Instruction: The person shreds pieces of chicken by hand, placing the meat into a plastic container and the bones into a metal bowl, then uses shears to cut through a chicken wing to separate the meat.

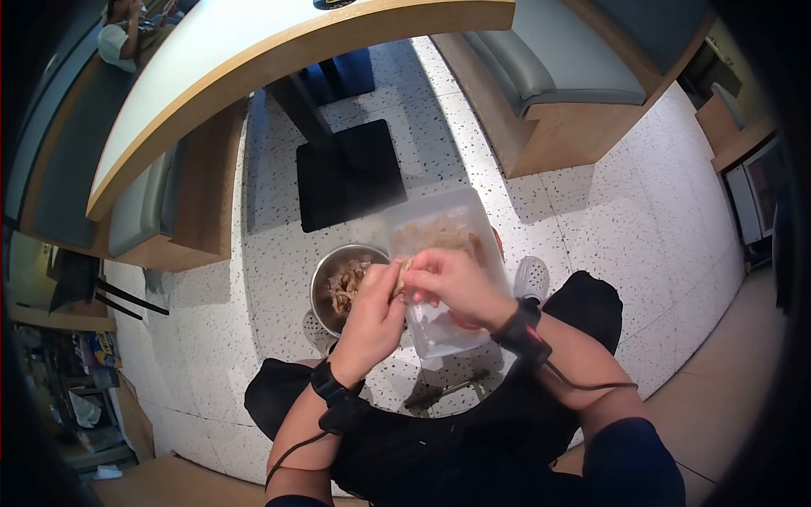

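My left hand (376, 313) and my right hand (456, 283) meet in front of me, fingers closed on a small pale yellowish piece of food (405, 269) between them. Its exact kind is too small to make out. Below and left of my hands, a round metal bowl (315, 289) holds a heap of brownish, meaty-looking pieces (345, 283). Under my right hand stands a translucent rectangular plastic tub (486, 207), with pale pieces (439, 230) gathered in its far half. My hands and wrists hide part of both containers.
Over the far side hangs a wood-edged white tabletop (228, 51) on a black pedestal base (351, 173). Padded booth benches (574, 72) flank it. A grey clog (531, 277) is beside the tub on the speckled floor (574, 220). Another person (118, 38) sits at upper left.
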{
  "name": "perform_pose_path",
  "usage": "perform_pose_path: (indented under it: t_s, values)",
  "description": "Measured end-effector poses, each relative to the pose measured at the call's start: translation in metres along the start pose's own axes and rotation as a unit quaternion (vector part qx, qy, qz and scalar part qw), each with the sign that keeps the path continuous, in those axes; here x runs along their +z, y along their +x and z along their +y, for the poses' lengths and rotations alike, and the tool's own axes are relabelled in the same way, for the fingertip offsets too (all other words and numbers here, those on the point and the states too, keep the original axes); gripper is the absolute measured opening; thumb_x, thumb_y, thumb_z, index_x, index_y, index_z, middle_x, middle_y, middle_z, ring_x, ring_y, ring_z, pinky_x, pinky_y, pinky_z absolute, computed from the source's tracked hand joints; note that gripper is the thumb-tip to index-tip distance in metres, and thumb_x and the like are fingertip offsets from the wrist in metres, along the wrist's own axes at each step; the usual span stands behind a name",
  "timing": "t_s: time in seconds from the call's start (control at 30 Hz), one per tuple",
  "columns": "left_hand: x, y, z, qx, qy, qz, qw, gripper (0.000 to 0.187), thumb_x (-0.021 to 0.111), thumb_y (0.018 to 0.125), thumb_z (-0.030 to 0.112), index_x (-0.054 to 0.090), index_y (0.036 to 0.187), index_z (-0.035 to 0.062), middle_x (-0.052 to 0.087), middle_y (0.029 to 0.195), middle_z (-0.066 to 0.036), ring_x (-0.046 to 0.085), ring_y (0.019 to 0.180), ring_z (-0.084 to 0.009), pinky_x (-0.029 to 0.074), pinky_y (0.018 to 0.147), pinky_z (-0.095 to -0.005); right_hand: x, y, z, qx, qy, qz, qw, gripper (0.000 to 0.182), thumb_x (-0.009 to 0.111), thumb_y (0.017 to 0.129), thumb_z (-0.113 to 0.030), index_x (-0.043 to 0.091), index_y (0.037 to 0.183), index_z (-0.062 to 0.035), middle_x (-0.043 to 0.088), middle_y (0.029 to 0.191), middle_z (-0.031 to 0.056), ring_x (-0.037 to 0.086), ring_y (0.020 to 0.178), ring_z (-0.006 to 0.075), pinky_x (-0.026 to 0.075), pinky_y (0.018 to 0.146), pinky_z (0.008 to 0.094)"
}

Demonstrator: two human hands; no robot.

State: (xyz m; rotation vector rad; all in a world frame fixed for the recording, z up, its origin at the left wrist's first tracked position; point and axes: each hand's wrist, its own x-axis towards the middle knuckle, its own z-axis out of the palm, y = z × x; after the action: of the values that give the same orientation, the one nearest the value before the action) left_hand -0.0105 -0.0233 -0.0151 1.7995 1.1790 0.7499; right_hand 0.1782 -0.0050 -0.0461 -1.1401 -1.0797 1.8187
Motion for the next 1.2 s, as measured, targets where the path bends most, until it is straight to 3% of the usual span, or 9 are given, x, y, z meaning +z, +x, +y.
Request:
perform_pose_path:
  t_s: [0.03,0.13,0.27,0.33,0.57,0.83,0.87,0.93,1.2]
  values:
    - [-0.002,0.000,0.001,-0.004,0.002,0.001,1.000,0.048,0.055,0.093,-0.005,0.054,0.141,-0.0066,0.056,0.116,-0.014,0.060,0.106,-0.0221,0.049,0.096,-0.0315,-0.001,-0.002,-0.006,0.007,0.001,0.004,1.000,0.019,0.069,0.099,-0.020,0.068,0.103,-0.0017,0.069,0.086,0.0012,0.062,0.071,0.0050,0.048,0.059,0.0201]
    - [-0.007,0.000,0.009,-0.073,-0.156,-0.007,0.985,0.042,0.056,0.096,-0.006,0.057,0.138,-0.0073,0.059,0.117,-0.012,0.063,0.106,-0.0174,0.052,0.093,-0.0284,-0.006,-0.005,-0.019,0.028,0.009,0.006,1.000,0.019,0.068,0.099,-0.020,0.068,0.105,-0.0014,0.069,0.086,0.0013,0.063,0.070,0.0051,0.048,0.060,0.0196]
    - [-0.002,-0.003,0.009,-0.097,-0.138,0.031,0.985,0.035,0.059,0.097,-0.005,0.063,0.132,-0.0068,0.065,0.113,-0.008,0.066,0.103,-0.0125,0.054,0.090,-0.0252,-0.003,-0.006,-0.020,0.039,0.029,0.003,0.999,0.020,0.069,0.099,-0.020,0.068,0.106,-0.0008,0.069,0.086,0.0014,0.065,0.073,0.0060,0.049,0.062,0.0192]
    - [0.003,-0.002,0.005,-0.147,-0.223,0.078,0.960,0.030,0.065,0.096,-0.003,0.067,0.126,-0.0053,0.070,0.105,-0.005,0.067,0.098,-0.0103,0.054,0.088,-0.0243,0.001,-0.007,-0.020,0.020,0.023,0.005,1.000,0.020,0.070,0.098,-0.019,0.067,0.106,-0.0004,0.069,0.086,0.0015,0.066,0.074,0.0064,0.049,0.063,0.0198]
    - [0.007,-0.001,0.006,-0.137,-0.166,0.081,0.973,0.022,0.070,0.095,-0.002,0.072,0.117,-0.0027,0.071,0.100,-0.003,0.067,0.089,-0.0089,0.055,0.082,-0.0237,0.002,-0.006,-0.006,-0.067,-0.073,0.054,0.994,0.015,0.073,0.091,-0.011,0.067,0.093,0.0025,0.070,0.080,0.0045,0.067,0.071,0.0076,0.052,0.061,0.0242]
    - [0.004,0.000,0.012,-0.079,0.007,0.070,0.994,0.018,0.070,0.095,0.001,0.072,0.112,-0.0045,0.073,0.097,-0.004,0.068,0.085,-0.0095,0.056,0.077,-0.0235,0.001,-0.009,-0.011,-0.046,-0.096,0.034,0.994,0.014,0.071,0.092,-0.009,0.069,0.089,0.0041,0.072,0.077,0.0081,0.071,0.068,0.0110,0.056,0.063,0.0255]
    - [0.003,0.000,0.009,-0.079,0.007,0.070,0.994,0.018,0.070,0.095,0.001,0.072,0.112,-0.0045,0.073,0.097,-0.004,0.068,0.085,-0.0095,0.056,0.077,-0.0235,0.000,-0.008,-0.010,-0.036,-0.058,0.021,0.997,0.014,0.070,0.093,-0.009,0.069,0.090,0.0044,0.072,0.078,0.0084,0.072,0.070,0.0117,0.058,0.064,0.0254]
    - [0.001,0.002,0.002,-0.175,-0.208,0.056,0.961,0.017,0.070,0.094,0.001,0.072,0.110,-0.0049,0.075,0.095,-0.006,0.070,0.083,-0.0103,0.056,0.077,-0.0232,-0.005,-0.008,-0.015,-0.020,-0.041,0.000,0.999,0.014,0.069,0.094,-0.009,0.069,0.091,0.0047,0.073,0.079,0.0086,0.072,0.071,0.0120,0.058,0.065,0.0253]
    - [-0.001,0.002,0.006,-0.175,-0.154,0.045,0.971,0.013,0.068,0.095,0.002,0.071,0.105,-0.0046,0.074,0.091,-0.005,0.070,0.078,-0.0093,0.056,0.075,-0.0231,-0.006,-0.010,-0.021,-0.008,-0.081,-0.040,0.996,0.014,0.069,0.094,-0.008,0.068,0.094,0.0050,0.073,0.081,0.0087,0.072,0.073,0.0119,0.059,0.066,0.0253]
